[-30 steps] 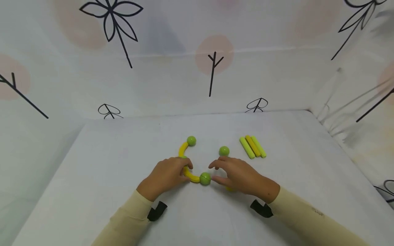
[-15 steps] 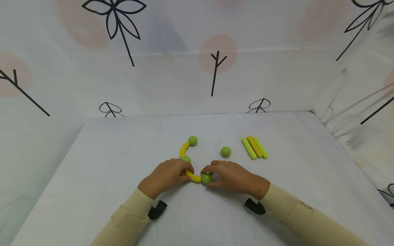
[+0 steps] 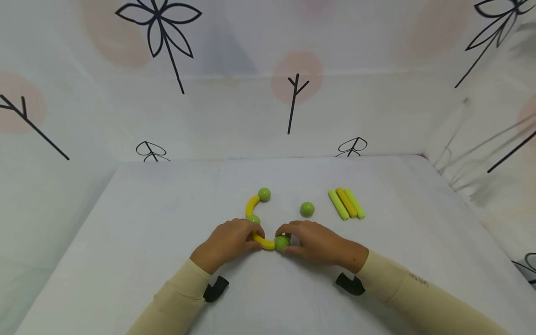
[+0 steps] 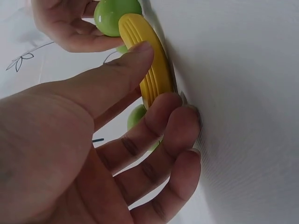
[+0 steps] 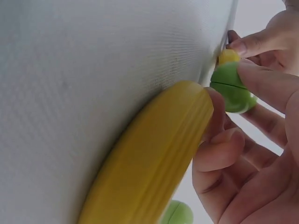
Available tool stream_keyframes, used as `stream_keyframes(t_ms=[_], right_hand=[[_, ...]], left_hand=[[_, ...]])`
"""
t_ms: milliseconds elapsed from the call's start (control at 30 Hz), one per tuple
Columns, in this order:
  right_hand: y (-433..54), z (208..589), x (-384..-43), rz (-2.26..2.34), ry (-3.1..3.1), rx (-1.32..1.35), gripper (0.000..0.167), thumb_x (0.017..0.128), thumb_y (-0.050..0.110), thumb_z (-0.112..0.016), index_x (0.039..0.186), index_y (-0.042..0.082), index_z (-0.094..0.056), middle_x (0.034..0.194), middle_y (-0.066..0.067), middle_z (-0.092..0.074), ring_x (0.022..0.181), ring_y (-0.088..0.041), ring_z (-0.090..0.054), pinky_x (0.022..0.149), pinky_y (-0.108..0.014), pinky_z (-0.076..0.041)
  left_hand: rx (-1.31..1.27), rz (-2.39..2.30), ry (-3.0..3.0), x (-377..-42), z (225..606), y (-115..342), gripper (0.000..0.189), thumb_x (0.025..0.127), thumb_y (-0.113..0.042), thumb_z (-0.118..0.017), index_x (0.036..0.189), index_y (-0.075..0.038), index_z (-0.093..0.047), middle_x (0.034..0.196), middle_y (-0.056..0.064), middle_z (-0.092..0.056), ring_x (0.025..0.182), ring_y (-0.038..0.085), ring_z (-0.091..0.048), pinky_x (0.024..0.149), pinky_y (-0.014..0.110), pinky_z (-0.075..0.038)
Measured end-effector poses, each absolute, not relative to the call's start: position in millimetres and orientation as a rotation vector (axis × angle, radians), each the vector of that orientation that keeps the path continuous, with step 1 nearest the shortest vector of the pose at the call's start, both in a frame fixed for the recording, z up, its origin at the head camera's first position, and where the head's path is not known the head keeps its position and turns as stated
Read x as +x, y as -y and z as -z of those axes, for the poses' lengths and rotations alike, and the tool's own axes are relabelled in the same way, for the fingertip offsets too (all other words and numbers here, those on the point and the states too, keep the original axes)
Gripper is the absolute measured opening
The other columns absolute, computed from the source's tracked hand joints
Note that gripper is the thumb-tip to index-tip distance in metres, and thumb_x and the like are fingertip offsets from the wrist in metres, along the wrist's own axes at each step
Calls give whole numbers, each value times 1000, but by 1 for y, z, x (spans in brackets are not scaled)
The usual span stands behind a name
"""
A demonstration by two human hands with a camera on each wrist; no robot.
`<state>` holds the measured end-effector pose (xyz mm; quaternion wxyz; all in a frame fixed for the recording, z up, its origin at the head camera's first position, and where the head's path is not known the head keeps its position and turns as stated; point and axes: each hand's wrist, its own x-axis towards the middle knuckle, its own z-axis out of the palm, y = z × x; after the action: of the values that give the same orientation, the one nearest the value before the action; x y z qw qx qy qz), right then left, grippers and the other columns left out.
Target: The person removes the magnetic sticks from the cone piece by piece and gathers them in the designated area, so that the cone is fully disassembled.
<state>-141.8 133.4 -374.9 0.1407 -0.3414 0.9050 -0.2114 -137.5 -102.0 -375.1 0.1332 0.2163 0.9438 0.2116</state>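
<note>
My left hand (image 3: 229, 243) pinches a curved, grooved yellow piece (image 4: 156, 70) between thumb and fingers, close over the white tabletop. At its right end sits a green ball (image 5: 229, 88) with a seam line. My right hand (image 3: 316, 243) holds that ball between thumb and fingers. Beyond the left fingers a second green ball (image 3: 253, 219) meets another yellow curve (image 3: 251, 205), topped by a third green ball (image 3: 264, 194). A further yellow curved piece (image 5: 149, 154) lies beside my right hand in the right wrist view, hidden under it in the head view.
One loose green ball (image 3: 307, 209) lies beyond my right hand. To its right, three straight sticks lie side by side: a lime stick (image 3: 338, 204), a darker yellow stick (image 3: 346, 203) and another lime stick (image 3: 354, 203). A patterned cloth (image 3: 234, 111) rises behind the table.
My right hand has moved left and taken hold of the green ball at the end of the lower curve. The left hand keeps its grip on the yellow piece.
</note>
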Motion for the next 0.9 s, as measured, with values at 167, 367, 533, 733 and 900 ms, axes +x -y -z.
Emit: stream_keyframes(t_ms=[167,367,533,733,900], right_hand=[[-145,369,-139,713,-2670,-917,36,91,25,-75,124,16,-66,105,7,-68,72,-3,-56,67,-23,-51],[-169,358,-142,837,-2824,-782,38,90,25,-76,125,17,-66,105,2,-68,61,-5,-51,54,-21,-46],[-188,356,-157,821,-3030,-711,40,89,23,-77,125,11,-66,107,-3,-70,76,-11,-59,61,-24,-48],[-201,362,-177,721,-3121,-685,38,90,21,-76,123,7,-66,107,-7,-69,98,-26,-61,78,-39,-52],[-205,367,-191,621,-3125,-684,37,89,20,-77,122,5,-68,106,-9,-68,105,-29,-58,87,-44,-52]], left_hand=[[624,-617,-2746,-138,375,101,18,85,-22,-80,101,-18,-75,79,-9,-62,70,9,-52,64,26,-44],[616,-620,-2732,-139,375,99,17,86,-22,-80,102,-18,-74,82,-9,-63,71,9,-52,65,26,-44],[602,-618,-2741,-139,374,98,18,86,-22,-80,102,-18,-74,83,-8,-63,72,9,-53,66,26,-44],[578,-627,-2732,-136,375,99,16,86,-21,-80,99,-17,-73,81,-7,-62,71,10,-52,64,26,-43],[574,-634,-2739,-136,377,100,15,86,-22,-80,99,-18,-73,80,-8,-61,70,10,-51,63,26,-42]])
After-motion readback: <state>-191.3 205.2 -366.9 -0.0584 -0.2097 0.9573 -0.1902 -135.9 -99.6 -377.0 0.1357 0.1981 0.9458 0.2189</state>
